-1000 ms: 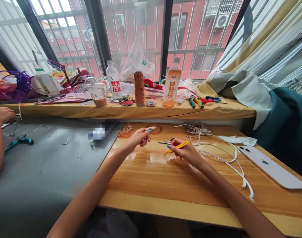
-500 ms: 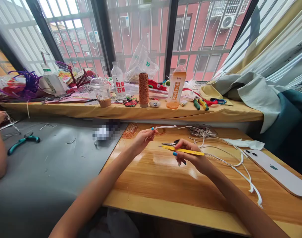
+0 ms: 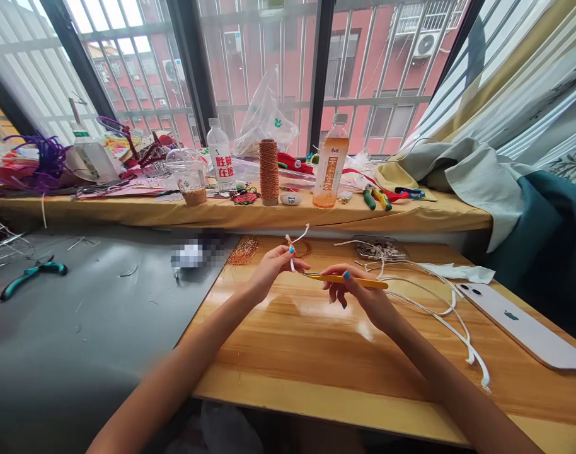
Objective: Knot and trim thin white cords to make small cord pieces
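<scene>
My left hand (image 3: 269,272) pinches a short white cord (image 3: 298,237) between thumb and fingers. One end of the cord sticks up to the right, and another part hangs below the fingertips. In my right hand (image 3: 363,297) lies a pair of yellow tweezers (image 3: 374,283), gripped along its length. The tips point left and reach close to my left fingers and the hanging cord; whether they touch it I cannot tell. Behind my left hand, a coil of copper-coloured wire (image 3: 305,251) rests on the wooden board (image 3: 288,353).
Long white cords (image 3: 451,316) curve over the board's right side beside a phone (image 3: 519,325) and tissue (image 3: 462,273). A clear tray (image 3: 387,248) holds small pieces. Teal pliers (image 3: 33,272) lie on the grey mat. A thread spool (image 3: 269,173) and bottles line the ledge.
The cord in my left hand has turned from pointing right to hanging partly downward. My right hand has brought the tweezers left, near it. The other person's arm at the left has gone from view.
</scene>
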### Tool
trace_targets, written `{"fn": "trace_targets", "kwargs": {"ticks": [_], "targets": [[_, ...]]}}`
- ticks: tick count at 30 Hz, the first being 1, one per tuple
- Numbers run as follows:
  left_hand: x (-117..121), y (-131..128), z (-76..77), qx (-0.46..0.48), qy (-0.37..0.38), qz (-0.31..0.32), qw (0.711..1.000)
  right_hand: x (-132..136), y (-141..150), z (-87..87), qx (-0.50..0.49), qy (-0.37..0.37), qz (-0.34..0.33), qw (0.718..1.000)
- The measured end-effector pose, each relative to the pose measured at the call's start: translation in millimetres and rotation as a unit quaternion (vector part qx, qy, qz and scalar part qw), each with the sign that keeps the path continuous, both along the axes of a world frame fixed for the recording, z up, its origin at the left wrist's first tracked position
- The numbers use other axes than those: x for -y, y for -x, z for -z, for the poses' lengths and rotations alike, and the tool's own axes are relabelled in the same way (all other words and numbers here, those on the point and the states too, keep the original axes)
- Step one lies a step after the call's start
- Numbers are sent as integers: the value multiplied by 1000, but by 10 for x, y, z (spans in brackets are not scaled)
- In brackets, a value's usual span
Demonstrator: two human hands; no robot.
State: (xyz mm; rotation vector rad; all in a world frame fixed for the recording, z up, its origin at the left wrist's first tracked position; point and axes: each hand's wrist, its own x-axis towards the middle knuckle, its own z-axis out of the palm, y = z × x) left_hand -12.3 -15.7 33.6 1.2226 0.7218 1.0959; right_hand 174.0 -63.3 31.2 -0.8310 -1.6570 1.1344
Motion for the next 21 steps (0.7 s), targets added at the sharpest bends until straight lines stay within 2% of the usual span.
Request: {"fn": "trace_targets", "kwargs": {"ticks": [5,12,15,21], "targets": [[44,-32,-22,-57,-56,-35,996,-12,-3,71,101,-71,40,992],[64,-50,-32,-62,-76,-32,995,-24,-15,103,124,-135,56,981],[65,-50,-29,-51,-68,-28,996,-31,-19,111,122,-136,50,982],[53,-61,14,-35,-65,-13,997,-31,1,134,50,-100,45,993]]}}
